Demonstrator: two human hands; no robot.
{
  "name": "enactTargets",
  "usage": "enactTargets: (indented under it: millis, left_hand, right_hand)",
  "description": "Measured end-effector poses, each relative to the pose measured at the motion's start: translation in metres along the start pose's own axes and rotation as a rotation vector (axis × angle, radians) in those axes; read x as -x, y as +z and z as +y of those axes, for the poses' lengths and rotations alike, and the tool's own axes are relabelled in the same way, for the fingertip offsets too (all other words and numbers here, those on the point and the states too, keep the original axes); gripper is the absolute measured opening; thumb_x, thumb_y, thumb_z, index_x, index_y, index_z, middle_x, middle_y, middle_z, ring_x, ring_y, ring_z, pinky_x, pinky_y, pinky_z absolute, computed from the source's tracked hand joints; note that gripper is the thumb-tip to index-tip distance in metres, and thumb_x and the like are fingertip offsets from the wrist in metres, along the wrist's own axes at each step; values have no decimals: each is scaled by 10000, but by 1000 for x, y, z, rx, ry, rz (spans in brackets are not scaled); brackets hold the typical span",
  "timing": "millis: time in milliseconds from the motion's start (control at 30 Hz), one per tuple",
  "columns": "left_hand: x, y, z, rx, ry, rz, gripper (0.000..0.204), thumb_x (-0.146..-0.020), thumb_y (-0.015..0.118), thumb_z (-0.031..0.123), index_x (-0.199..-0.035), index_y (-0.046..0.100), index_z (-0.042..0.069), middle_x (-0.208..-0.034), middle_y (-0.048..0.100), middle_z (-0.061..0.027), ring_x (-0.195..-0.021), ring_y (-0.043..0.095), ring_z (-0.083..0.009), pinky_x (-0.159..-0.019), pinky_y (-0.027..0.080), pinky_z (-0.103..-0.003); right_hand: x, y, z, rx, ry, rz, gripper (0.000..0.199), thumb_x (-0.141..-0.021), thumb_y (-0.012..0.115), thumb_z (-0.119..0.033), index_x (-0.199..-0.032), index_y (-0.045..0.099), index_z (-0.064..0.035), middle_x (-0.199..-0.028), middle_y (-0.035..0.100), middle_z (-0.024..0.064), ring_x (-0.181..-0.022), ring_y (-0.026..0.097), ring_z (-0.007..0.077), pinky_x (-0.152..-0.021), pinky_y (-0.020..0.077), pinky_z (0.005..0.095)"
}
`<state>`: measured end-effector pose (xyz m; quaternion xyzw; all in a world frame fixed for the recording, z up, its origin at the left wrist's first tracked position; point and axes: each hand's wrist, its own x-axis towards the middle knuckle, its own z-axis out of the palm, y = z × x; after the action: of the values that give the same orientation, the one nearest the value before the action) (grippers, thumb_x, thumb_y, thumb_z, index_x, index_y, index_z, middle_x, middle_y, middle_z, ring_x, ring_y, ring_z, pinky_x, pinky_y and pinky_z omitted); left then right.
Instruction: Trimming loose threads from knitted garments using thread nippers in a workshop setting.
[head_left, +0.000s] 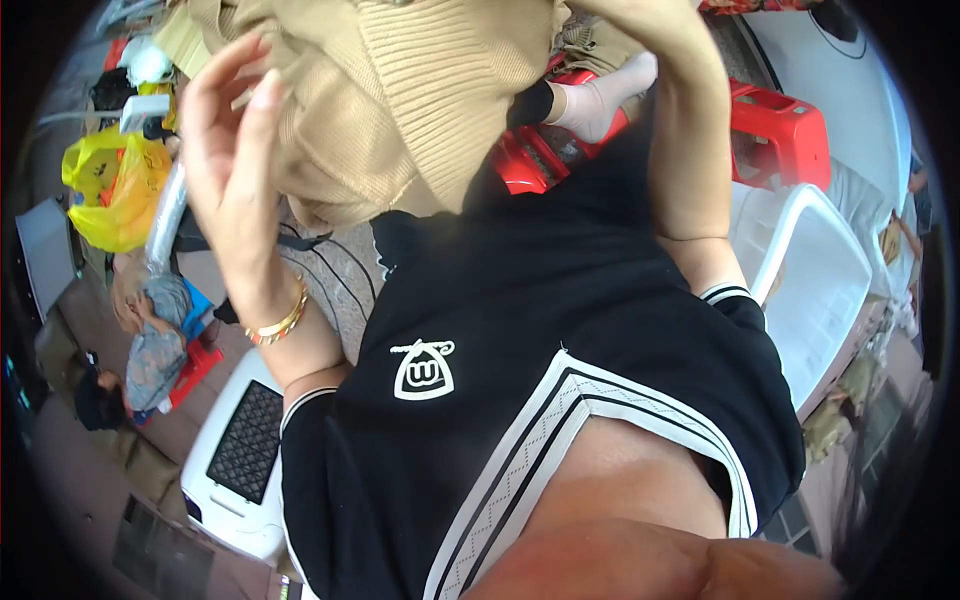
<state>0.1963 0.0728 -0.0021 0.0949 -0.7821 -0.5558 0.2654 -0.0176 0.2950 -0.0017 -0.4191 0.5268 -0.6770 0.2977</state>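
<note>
A tan ribbed knit garment lies bunched across my lap and fills the top middle of the view. Beside its left edge I hold up my left hand, thumb and fingers curved but apart, with nothing visible between them. A gold-coloured bracelet circles that wrist. My right arm bends over toward the garment's far right side. Only part of my right hand shows at the top edge, and its fingers are out of sight.
A foot in a pale sock rests by red plastic. On the right stand a red stool and a translucent white bin. Leftward are a yellow plastic bag, dark cables, a white case and a seated person.
</note>
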Motion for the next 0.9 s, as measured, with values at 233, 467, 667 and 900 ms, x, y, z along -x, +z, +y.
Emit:
enactTargets:
  millis: [233, 467, 667, 900]
  left_hand:
    - [-38, 31, -35, 51, -63, -198, 339, -1072, 518, 138, -1342, 610, -46, -1314, 646, -106, -1254, 576, -177, -1094, 405, -290]
    - [-52, 26, -40, -73, 93, -355, 240, -1040, 572, 77, -1247, 631, -28, -1289, 645, -123, -1325, 525, -185, -1120, 401, -307]
    - [-31, 20, -16, 166, -203, -241, 282, -1058, 546, 107, -1298, 620, -21, -1237, 675, -102, -1244, 579, -160, -1083, 430, -292]
    - [-8, -17, 10, 308, -156, -164, 258, -1021, 558, 59, -1234, 619, -73, -1191, 686, -108, -1078, 626, -112, -979, 450, -248]
  right_hand:
    - [1, 6, -7, 159, -15, 6, 118, -919, 767, -74, -883, 663, -32, -811, 632, -45, -761, 541, 28, -665, 458, 225]
    - [8, 3, -26, 276, -74, 35, 124, -906, 772, -49, -878, 654, -19, -847, 668, -13, -785, 582, 42, -688, 475, 227]
    - [-1, 16, -16, -380, -113, 25, 74, -889, 691, -48, -856, 643, -3, -848, 657, 18, -778, 591, 70, -713, 452, 231]
    - [-14, 1, 33, -676, -359, -60, 143, -884, 738, -52, -807, 623, -15, -770, 613, -27, -705, 516, 33, -635, 408, 233]
